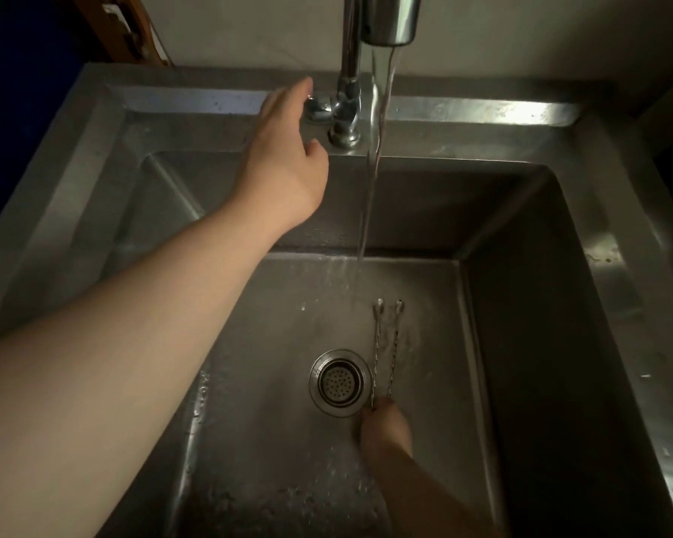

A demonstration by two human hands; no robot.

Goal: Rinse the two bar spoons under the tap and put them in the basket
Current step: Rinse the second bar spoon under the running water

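Left hand (284,149) loosely open, fingers at tap handle (317,106), holding nothing; water stream (373,157) just right of it; right hand (385,425) closed around two bar spoons (383,351), side by side, low in sink (521,343).

Dim, warm light; sink (560,110) rim glints, right wall shadowed, edges bowed.
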